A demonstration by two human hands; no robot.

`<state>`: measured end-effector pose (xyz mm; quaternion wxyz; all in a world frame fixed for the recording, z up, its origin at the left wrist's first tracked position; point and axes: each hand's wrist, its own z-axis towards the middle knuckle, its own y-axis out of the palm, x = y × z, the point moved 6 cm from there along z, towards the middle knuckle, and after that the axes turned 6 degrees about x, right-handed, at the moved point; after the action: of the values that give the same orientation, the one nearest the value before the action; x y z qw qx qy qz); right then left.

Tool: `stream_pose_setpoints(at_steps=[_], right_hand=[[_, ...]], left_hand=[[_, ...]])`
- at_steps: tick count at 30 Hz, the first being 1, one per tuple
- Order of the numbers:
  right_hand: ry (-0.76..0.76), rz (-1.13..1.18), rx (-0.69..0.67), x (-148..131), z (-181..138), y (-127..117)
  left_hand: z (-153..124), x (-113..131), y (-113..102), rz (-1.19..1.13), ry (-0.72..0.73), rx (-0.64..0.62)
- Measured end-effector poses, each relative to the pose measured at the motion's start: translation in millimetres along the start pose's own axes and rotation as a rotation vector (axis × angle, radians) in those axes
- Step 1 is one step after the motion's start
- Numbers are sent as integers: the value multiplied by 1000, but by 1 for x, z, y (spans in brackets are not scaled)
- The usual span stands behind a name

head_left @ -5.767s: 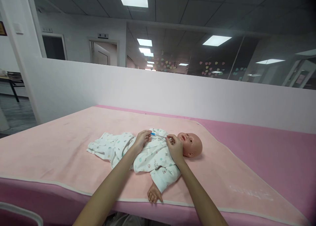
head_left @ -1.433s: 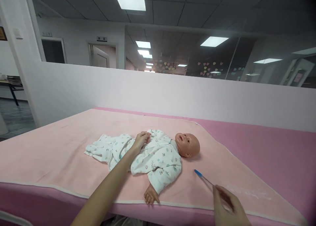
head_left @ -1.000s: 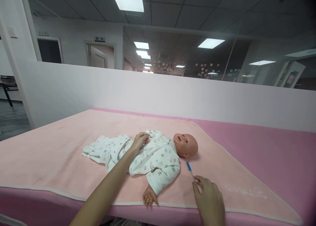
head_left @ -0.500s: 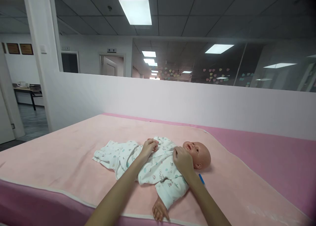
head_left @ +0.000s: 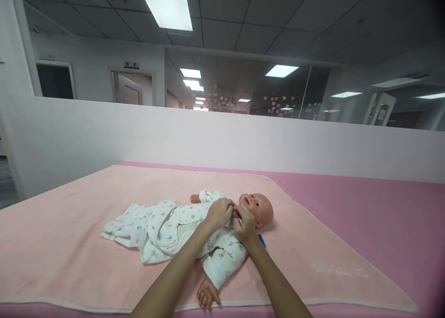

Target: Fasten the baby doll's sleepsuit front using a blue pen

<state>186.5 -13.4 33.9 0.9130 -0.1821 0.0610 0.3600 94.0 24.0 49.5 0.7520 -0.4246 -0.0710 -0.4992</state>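
A baby doll (head_left: pixel 259 207) lies on its back with its head to the right, dressed in a white printed baby outfit (head_left: pixel 163 227). My left hand (head_left: pixel 219 212) is over the doll's upper chest, its fingers bent and pinched at the neckline. Just right of it, below the doll's chin, my right hand (head_left: pixel 245 221) is closed with fingertips at the same collar. The two hands nearly meet; the cloth edge between the fingertips is mostly hidden. One doll hand (head_left: pixel 207 292) sticks out of the near sleeve, the other (head_left: pixel 195 198) shows beyond the body.
A peach mat (head_left: pixel 69 244) with a pale border lies over a pink padded surface (head_left: pixel 382 216). Something blue (head_left: pixel 262 240) lies partly hidden beside the doll's shoulder. A low white wall (head_left: pixel 208 137) with glass above it runs along the back.
My left hand has moved from the doll's far hand up to the collar, beside my right hand. The doll's far arm now lies outstretched. The view has turned to the right.
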Motion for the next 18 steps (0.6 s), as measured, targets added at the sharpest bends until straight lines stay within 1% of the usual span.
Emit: stream_pose_setpoints(at_steps=[3, 6, 8, 11, 15, 18], right_hand=[[-6, 14, 16, 1, -1, -1], [-3, 13, 42, 1, -3, -1], [-13, 23, 72, 0, -3, -1], [-21, 49, 102, 0, -2, 0], [14, 82, 83, 1, 0, 3], [33, 120, 30, 3, 1, 6]], left_hand=[[0, -13, 3, -58, -54, -32], [-2, -25, 3, -185, -128, -61], [-3, -30, 2, -239, -165, -66], [-4, -31, 1, -242, -174, -49], [-5, -33, 2, -285, -185, -51], [-5, -35, 3, -321, -201, -60]])
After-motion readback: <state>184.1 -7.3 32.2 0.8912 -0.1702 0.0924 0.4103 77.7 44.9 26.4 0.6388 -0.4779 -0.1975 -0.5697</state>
